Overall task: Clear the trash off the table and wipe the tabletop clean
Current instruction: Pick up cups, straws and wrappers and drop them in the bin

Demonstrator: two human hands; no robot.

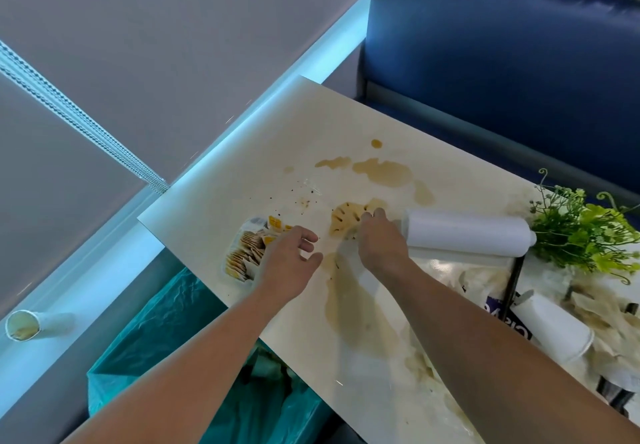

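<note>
A cream desk (277, 139) is seen from above, and brown liquid (384, 170) is spread over it in several puddles, the largest stain running from the middle towards the near edge. Dark crumbs (298, 198) are scattered to the left of the puddles.

The hands are held apart, side by side, over the middle of the desk. The right hand (381, 243) is placed on a soaked, brown-stained paper towel (343, 217), with its fingers curled down over the wad's near edge and closed on it. The left hand (291, 260) is spread loosely with the thumb out, and nothing is held in it; it is positioned at the right edge of an opened snack packet (244, 253), which lies near the desk's left edge (whether the palm touches the packet cannot be told).

A white roll of paper (464, 232) on a dark stand is found just to the right of the right hand. Further right, a green plant (581, 236) is set, and nearer than it a white paper cup (554, 326) lies tipped among crumpled, wet tissues (595, 315).

Below the desk's left edge a teal bin bag (180, 333) is held open. On the window ledge at the far left another cup (22, 324) is placed. A blue padded seat (502, 45) stands beyond the far edge of the desk.
</note>
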